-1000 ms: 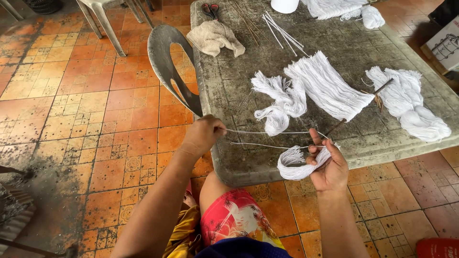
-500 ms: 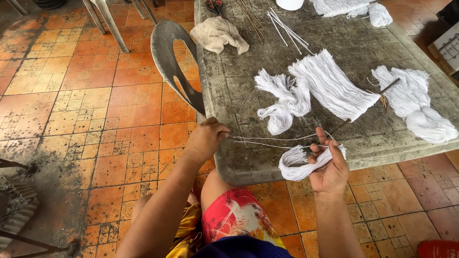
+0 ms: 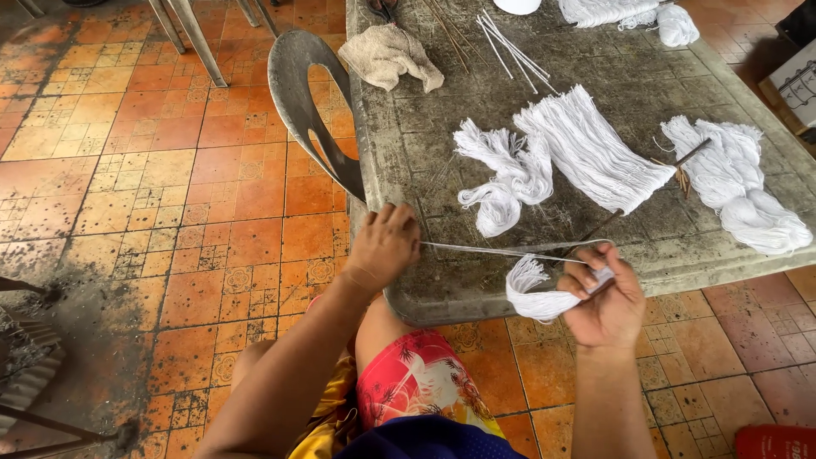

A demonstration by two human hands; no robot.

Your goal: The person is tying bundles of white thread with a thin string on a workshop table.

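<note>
Left hand [image 3: 384, 246] drawn closer; thread [image 3: 501, 250] taut to right hand [image 3: 605, 293].

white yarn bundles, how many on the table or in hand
5: knotted bundle mid-table, flat bundle beside it, right bundle, far bundle cut by the frame, small bundle in the right hand.

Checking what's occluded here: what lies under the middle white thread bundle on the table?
Under the fanned thread bundle only the grey table shows, plus a thin stick emerging at its lower edge. How far that stick runs beneath is covered.

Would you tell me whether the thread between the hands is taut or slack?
Taut: the thread runs straight from left hand to right hand.
</note>
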